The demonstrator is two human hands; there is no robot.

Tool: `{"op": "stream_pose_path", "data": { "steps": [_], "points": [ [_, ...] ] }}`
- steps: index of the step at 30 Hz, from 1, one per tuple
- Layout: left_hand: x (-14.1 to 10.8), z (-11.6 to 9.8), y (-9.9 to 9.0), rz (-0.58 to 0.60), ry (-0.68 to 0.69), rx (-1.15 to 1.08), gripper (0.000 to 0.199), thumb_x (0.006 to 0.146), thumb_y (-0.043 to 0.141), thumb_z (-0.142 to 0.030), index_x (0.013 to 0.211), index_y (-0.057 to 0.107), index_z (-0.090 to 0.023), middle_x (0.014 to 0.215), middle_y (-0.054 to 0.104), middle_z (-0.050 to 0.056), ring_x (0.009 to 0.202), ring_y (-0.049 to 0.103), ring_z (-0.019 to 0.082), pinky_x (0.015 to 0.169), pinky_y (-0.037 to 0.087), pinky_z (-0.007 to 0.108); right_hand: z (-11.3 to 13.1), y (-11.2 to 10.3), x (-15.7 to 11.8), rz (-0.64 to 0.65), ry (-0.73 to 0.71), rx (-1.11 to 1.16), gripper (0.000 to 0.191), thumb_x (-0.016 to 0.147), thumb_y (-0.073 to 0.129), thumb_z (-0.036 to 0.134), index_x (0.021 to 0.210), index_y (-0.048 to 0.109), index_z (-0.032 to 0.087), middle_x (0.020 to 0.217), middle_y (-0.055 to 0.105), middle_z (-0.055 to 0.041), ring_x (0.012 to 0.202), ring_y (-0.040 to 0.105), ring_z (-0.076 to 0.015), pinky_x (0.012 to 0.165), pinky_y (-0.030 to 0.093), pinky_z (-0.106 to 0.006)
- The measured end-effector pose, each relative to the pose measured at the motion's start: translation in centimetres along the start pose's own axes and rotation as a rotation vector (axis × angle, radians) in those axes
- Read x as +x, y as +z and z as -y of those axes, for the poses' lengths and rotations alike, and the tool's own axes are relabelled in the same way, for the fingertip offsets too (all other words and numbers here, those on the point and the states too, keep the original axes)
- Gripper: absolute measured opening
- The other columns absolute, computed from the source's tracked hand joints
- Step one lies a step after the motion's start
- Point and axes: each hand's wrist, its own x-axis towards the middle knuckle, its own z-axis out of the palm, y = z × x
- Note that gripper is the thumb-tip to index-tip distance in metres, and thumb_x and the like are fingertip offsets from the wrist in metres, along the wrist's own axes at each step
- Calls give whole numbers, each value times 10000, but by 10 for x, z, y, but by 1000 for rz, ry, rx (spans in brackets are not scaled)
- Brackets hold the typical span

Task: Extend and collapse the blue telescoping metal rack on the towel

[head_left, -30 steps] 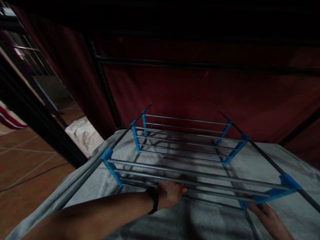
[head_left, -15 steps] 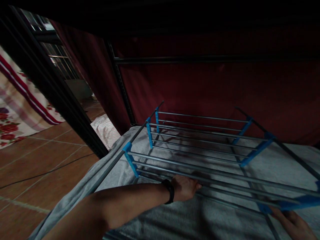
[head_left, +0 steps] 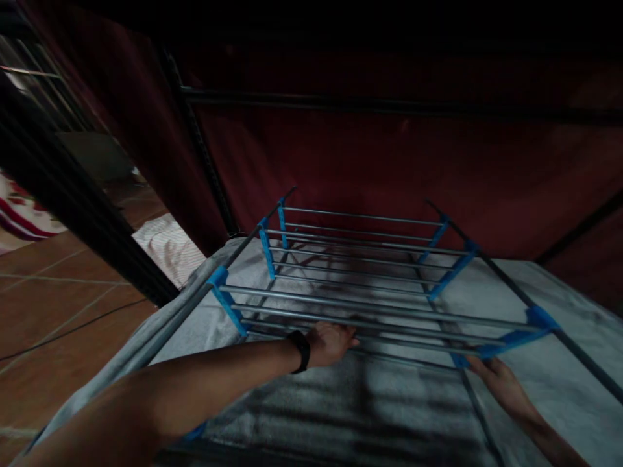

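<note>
A shoe rack of grey metal tubes and blue plastic brackets lies across a grey blanket. My left hand, with a black band at the wrist, is wrapped round one of the lower tubes of the nearest tier. At the right end of that tier, my right hand grips by the blue bracket; its fingertips are partly hidden under the bracket and tube ends. The left blue bracket of this tier sits on the long side pole.
The grey blanket covers the surface under the rack. A dark metal frame post slants on the left, near a striped cloth and tiled floor with a cable. Dark red curtain hangs behind, with a dark overhead edge above.
The view has turned to the right, so the rack and frame post appear farther left. More of my right hand and forearm shows. My left hand stays on the tube.
</note>
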Motion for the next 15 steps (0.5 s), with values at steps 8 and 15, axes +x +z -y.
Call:
{"op": "stream_pose_path", "data": {
  "steps": [8,15],
  "points": [
    [-12,-3,-3,-178,316,252,359,1000,445,-245,1346,512,-177,1312,642,109,1184,612,240,995,480,386,26,7,-4,28,-73,292,402,770,643,566,994,691,236,1037,746,-74,1072,652,-327,1024,467,-504],
    [-27,-8,15,-90,450,321,478,909,431,-67,1375,501,-145,1335,633,138,1212,601,246,1024,470,391,27,17,-22,192,-142,553,504,700,713,444,1159,592,273,1137,713,-83,1085,655,-315,981,503,-503]
  ]
}}
